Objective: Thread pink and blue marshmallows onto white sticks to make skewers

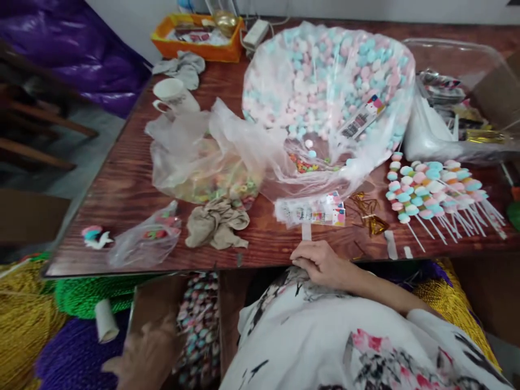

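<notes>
At the table's front edge my right hand (314, 259) rests with its fingers curled together; whatever may be between them is hidden. Low on the left, my left hand (146, 352) is blurred over an open cardboard box (156, 303) holding many pink and blue candy skewers (200, 325). A large clear bag of pink, white and blue marshmallows (317, 81) stands at the back of the table. Printed clear wrappers (311, 210) lie just beyond my right hand. Finished-looking marshmallow skewers (434, 187) lie in a row to the right, beside gold twist ties (368, 211).
A bag of ring candies (219, 181), a beige cloth (217, 223), a small plastic bag (146, 235) and a white mug (174, 96) occupy the table's left. An orange basket (199, 51) and a clear bin (447, 149) stand behind. Coloured cord bundles (77, 346) are below.
</notes>
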Tool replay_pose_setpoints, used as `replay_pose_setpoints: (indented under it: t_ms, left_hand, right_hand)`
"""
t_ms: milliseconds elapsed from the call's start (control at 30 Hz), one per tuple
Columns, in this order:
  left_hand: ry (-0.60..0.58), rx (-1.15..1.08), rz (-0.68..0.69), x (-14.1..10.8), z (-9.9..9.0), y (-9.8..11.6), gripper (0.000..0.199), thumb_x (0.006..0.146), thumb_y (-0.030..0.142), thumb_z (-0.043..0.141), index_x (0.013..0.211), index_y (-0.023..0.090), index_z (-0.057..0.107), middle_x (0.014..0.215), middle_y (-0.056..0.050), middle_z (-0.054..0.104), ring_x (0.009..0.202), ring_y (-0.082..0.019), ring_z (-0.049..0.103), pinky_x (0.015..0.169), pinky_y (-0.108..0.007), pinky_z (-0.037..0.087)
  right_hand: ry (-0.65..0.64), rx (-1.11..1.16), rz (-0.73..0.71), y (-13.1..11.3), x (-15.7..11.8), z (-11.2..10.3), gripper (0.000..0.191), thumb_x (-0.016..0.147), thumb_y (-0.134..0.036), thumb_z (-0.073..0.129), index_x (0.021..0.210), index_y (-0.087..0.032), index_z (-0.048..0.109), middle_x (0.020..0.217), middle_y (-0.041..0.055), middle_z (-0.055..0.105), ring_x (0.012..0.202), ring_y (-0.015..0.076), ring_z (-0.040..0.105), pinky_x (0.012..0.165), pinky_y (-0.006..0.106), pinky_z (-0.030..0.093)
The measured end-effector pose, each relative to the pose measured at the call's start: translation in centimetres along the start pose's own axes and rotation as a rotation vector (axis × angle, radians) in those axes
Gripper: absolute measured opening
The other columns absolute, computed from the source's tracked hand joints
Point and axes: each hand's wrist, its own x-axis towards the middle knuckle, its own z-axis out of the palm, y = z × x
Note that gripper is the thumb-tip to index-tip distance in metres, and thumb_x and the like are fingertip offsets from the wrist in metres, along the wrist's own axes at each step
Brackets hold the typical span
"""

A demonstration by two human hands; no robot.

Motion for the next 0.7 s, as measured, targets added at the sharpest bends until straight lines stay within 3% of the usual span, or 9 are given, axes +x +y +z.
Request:
replay_pose_setpoints:
  t_ms: [67, 167, 267, 367, 433, 500, 600, 700]
  left_hand:
    - [0.11, -0.188, 0.123, 1.9, -2.2, 3.0, 0.025, 0.088, 0.036, 0.043, 0.084, 0.028, 0.067, 0.073, -0.001, 0.069, 0.067, -0.024, 0.066, 0.054, -0.037, 0.051]
    - [0.315, -0.48, 0.4, 6.7, -7.6, 10.8, 0.022, 0.092, 0.029, 0.046, 0.097, 0.02, 0.065, 0.096, -0.008, 0.07, 0.088, -0.023, 0.065, 0.081, -0.039, 0.054]
    - [0.285, -0.444, 0.708, 11.2, -12.3, 19.7, 0.02, 0.092, 0.022, 0.046, 0.089, 0.017, 0.065, 0.093, -0.009, 0.068, 0.09, -0.022, 0.061, 0.084, -0.037, 0.051]
    - [0.235, -0.292, 0.84, 13.9, -14.2, 26.1, 0.021, 0.087, 0.014, 0.048, 0.099, 0.012, 0.065, 0.105, -0.015, 0.065, 0.097, -0.026, 0.058, 0.083, -0.04, 0.051]
    - [0.292, -0.226, 0.849, 15.2, -14.2, 28.2, 0.032, 0.083, 0.008, 0.048, 0.111, 0.009, 0.062, 0.117, -0.019, 0.06, 0.101, -0.028, 0.057, 0.083, -0.041, 0.05]
    - [0.363, -0.171, 0.859, 16.3, -13.7, 28.8, 0.035, 0.082, 0.004, 0.045, 0.111, 0.006, 0.063, 0.113, -0.02, 0.061, 0.1, -0.029, 0.057, 0.082, -0.041, 0.05]
    - [0.424, -0.118, 0.892, 17.7, -13.0, 28.3, 0.03, 0.084, 0.004, 0.04, 0.098, 0.007, 0.066, 0.095, -0.018, 0.064, 0.09, -0.029, 0.058, 0.074, -0.041, 0.051]
    - [0.498, -0.13, 0.968, 18.5, -12.3, 27.2, 0.029, 0.084, 0.006, 0.042, 0.099, 0.01, 0.066, 0.086, -0.013, 0.065, 0.08, -0.027, 0.059, 0.07, -0.038, 0.05]
  right_hand:
    - [0.073, -0.041, -0.024, 0.2, -0.9, -0.7, 0.018, 0.089, -0.008, 0.047, 0.094, -0.016, 0.062, 0.082, 0.0059, 0.067, 0.075, 0.0142, 0.062, 0.07, 0.026, 0.051]
    - [0.23, -0.099, -0.029, 0.7, -1.9, -2.1, 0.021, 0.087, -0.006, 0.046, 0.096, -0.015, 0.062, 0.084, 0.0074, 0.066, 0.076, 0.015, 0.062, 0.069, 0.027, 0.051]
    - [0.375, -0.177, 0.008, 1.3, -3.0, -3.7, 0.022, 0.088, -0.007, 0.045, 0.098, -0.017, 0.062, 0.083, 0.0065, 0.066, 0.075, 0.0146, 0.062, 0.068, 0.027, 0.052]
    - [0.461, -0.3, 0.054, 1.9, -5.0, -5.2, 0.022, 0.088, -0.007, 0.046, 0.1, -0.018, 0.061, 0.083, 0.006, 0.067, 0.074, 0.0145, 0.062, 0.068, 0.027, 0.051]
    - [0.501, -0.388, 0.099, 2.2, -6.6, -6.1, 0.02, 0.088, -0.008, 0.049, 0.1, -0.018, 0.061, 0.084, 0.0063, 0.068, 0.076, 0.0149, 0.063, 0.069, 0.027, 0.051]
    - [0.555, -0.457, 0.154, 2.5, -8.3, -7.0, 0.019, 0.087, -0.008, 0.05, 0.098, -0.018, 0.061, 0.084, 0.0062, 0.069, 0.076, 0.0152, 0.063, 0.07, 0.028, 0.051]
    - [0.688, -0.536, 0.249, 2.9, -10.6, -8.6, 0.018, 0.088, -0.009, 0.049, 0.096, -0.019, 0.062, 0.081, 0.0054, 0.069, 0.073, 0.0155, 0.064, 0.067, 0.028, 0.051]
    - [0.814, -0.637, 0.327, 3.0, -12.2, -11.3, 0.018, 0.087, -0.009, 0.05, 0.093, -0.02, 0.064, 0.079, 0.005, 0.068, 0.073, 0.0163, 0.064, 0.068, 0.029, 0.052]
